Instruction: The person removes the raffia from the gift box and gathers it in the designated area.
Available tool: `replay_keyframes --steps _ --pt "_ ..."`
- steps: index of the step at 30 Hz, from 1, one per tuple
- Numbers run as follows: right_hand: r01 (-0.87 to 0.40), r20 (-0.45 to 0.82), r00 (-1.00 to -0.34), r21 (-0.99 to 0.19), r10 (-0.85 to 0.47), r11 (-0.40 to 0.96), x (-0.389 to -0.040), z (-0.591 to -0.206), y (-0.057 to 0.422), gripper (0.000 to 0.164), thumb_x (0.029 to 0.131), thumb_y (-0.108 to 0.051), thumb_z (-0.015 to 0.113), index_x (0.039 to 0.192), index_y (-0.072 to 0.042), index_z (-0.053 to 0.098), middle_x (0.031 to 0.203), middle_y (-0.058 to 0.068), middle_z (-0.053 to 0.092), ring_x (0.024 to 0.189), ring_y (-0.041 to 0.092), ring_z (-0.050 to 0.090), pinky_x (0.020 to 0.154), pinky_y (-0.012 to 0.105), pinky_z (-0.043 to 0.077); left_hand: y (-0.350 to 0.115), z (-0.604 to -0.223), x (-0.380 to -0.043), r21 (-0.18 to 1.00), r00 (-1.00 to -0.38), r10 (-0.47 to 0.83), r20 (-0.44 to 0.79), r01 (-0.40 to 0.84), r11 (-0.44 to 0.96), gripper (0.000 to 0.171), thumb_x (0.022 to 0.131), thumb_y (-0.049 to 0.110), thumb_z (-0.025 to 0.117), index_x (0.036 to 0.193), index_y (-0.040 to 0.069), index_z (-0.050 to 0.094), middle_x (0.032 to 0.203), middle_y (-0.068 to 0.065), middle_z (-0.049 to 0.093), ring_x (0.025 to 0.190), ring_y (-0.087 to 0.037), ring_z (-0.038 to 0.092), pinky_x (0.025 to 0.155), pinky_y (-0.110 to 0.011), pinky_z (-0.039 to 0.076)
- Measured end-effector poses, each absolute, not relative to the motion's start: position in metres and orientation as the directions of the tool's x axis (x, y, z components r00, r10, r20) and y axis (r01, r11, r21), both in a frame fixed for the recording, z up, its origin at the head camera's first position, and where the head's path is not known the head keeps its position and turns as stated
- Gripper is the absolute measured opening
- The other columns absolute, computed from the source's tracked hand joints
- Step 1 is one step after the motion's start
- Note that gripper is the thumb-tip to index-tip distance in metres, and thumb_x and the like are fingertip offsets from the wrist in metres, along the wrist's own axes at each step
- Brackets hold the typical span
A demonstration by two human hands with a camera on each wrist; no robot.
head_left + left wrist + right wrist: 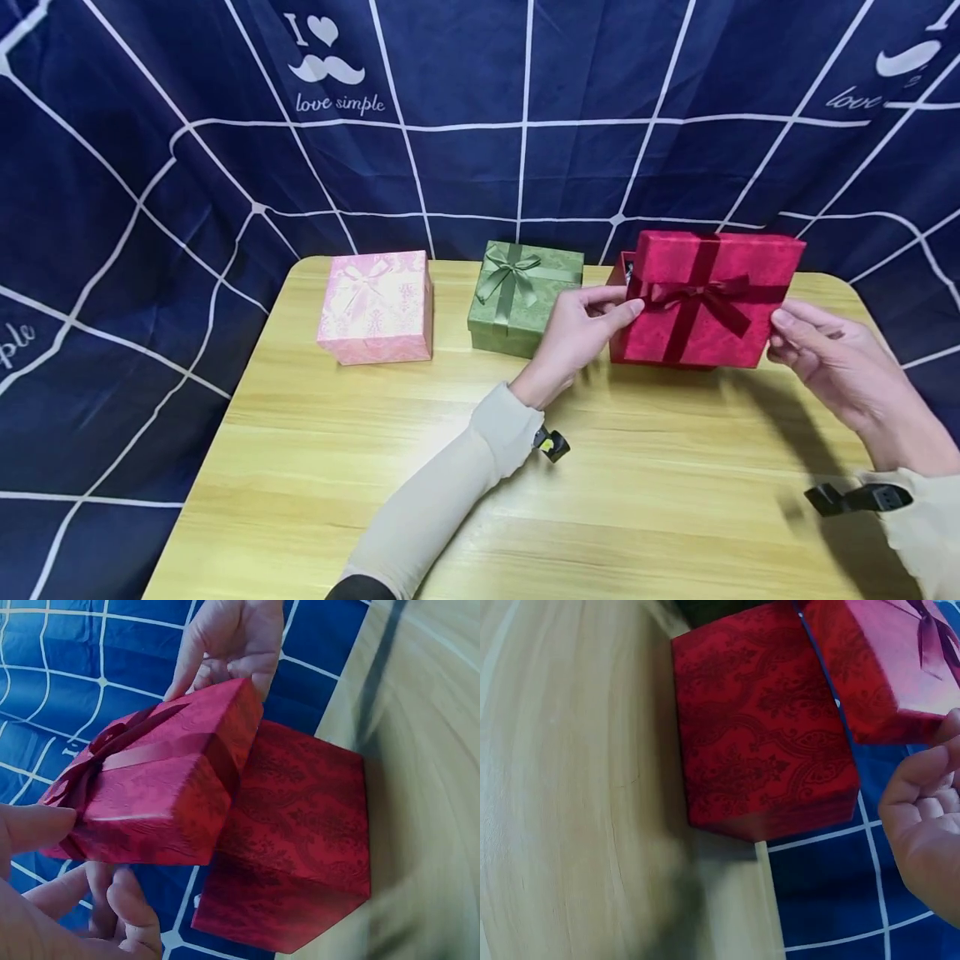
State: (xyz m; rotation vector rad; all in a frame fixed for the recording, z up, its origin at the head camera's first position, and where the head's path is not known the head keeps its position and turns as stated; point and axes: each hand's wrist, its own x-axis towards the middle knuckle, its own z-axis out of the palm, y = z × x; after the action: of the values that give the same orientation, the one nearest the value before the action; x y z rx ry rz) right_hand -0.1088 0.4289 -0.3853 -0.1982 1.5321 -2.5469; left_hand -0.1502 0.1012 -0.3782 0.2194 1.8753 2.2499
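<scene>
A red gift box lid [723, 262] with a dark red ribbon bow is raised and tilted, its top facing the head camera. My left hand [573, 329] pinches its left edge between thumb and fingers. At the opposite edge, my right hand [843, 367] grips the lid with thumb and curled fingers. The patterned red box base [765, 727] stands on the table under and behind the lid. In the left wrist view, the lid overlaps the upper part of the base [307, 825]. Most of the box's inside is hidden by the lid.
A green gift box [525, 292] with a green bow stands just left of the red one, close to my left hand. Farther left is a pink gift box [378, 308]. The wooden table [360, 442] meets a blue grid-patterned cloth [457, 175] at its back.
</scene>
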Motion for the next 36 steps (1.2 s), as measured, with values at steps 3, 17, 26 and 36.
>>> replay_keyframes --steps 3,17,26,36 --pt "0.054 0.027 -0.979 -0.92 -0.2 -0.388 -0.105 -0.383 0.426 0.04 0.114 0.011 0.037 0.132 0.004 0.072 0.094 0.013 0.076 0.07 0.015 0.065 0.065 0.025 0.054 0.098 -0.378 -0.148 0.966 -0.946 0.324 -0.029 -0.109 -0.234 0.042 0.104 0.011 0.077 0.142 -0.004 0.069 0.071 -0.005 0.072 0.06 -0.008 0.066 0.056 -0.021 0.047" --pt "-0.013 0.054 -0.969 -0.986 -0.24 -0.168 -0.092 -0.372 0.424 0.049 0.113 0.013 0.036 0.156 0.0 0.056 0.116 0.022 0.079 0.108 0.025 0.078 0.084 0.028 0.06 0.089 -0.376 -0.137 0.939 -0.89 0.454 -0.036 -0.185 -0.289 0.05 0.107 0.005 0.072 0.156 0.003 0.059 0.095 -0.021 0.08 0.093 -0.047 0.078 0.072 -0.038 0.065" --pt "-0.118 0.17 -0.95 -0.972 -0.261 -0.203 -0.075 -0.37 0.422 0.049 0.11 0.02 0.033 0.158 0.015 0.043 0.138 0.024 0.07 0.123 0.028 0.072 0.094 0.031 0.059 0.081 -0.372 -0.126 0.914 -0.862 0.505 -0.043 -0.238 -0.329 0.049 0.104 -0.002 0.071 0.152 0.007 0.065 0.105 -0.019 0.081 0.094 -0.047 0.078 0.086 -0.037 0.064" --pt "-0.035 0.252 -0.904 -0.848 -0.345 -0.528 -0.067 -0.379 0.428 0.051 0.114 0.012 0.016 0.16 0.016 0.038 0.153 0.024 0.059 0.13 0.032 0.067 0.105 0.04 0.056 0.082 -0.374 -0.117 0.901 -0.891 0.453 -0.028 -0.219 -0.375 0.033 0.108 0.01 0.07 0.14 0.0 0.073 0.094 -0.007 0.079 0.073 -0.019 0.075 0.07 -0.036 0.065"
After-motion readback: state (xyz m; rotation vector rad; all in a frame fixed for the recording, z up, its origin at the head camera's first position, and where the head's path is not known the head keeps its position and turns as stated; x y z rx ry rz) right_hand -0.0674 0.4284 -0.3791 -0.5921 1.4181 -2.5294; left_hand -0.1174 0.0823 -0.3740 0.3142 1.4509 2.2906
